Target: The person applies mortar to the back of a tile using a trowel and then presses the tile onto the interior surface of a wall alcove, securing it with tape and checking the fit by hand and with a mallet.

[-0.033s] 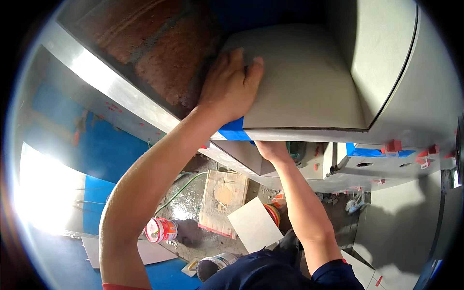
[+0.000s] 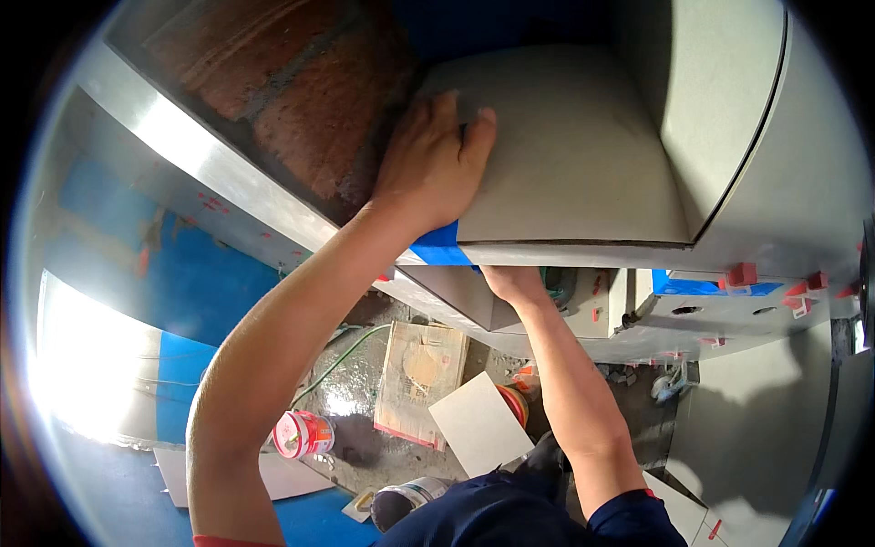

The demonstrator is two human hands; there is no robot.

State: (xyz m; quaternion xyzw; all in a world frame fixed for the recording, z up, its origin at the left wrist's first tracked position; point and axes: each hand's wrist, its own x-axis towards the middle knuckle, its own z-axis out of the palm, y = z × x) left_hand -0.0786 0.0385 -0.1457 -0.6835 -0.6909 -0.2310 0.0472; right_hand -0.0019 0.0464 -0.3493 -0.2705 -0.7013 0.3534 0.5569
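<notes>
My left hand rests on the left part of a pale grey tile lining an upper niche, thumb apart and fingers slightly curved, beside exposed red brick. Blue tape covers the niche's front edge below my left wrist. My right hand reaches beneath that edge into a lower tiled compartment; its fingers are hidden there. An upright tile forms the niche's right side. Red levelling clips sit on the tiling at the right, near another strip of blue tape.
On the wet floor lie a cardboard box, a loose square tile, a green hose and a red-white bucket. Another bucket stands near my body. Blue-coated wall and a bright opening are at the left.
</notes>
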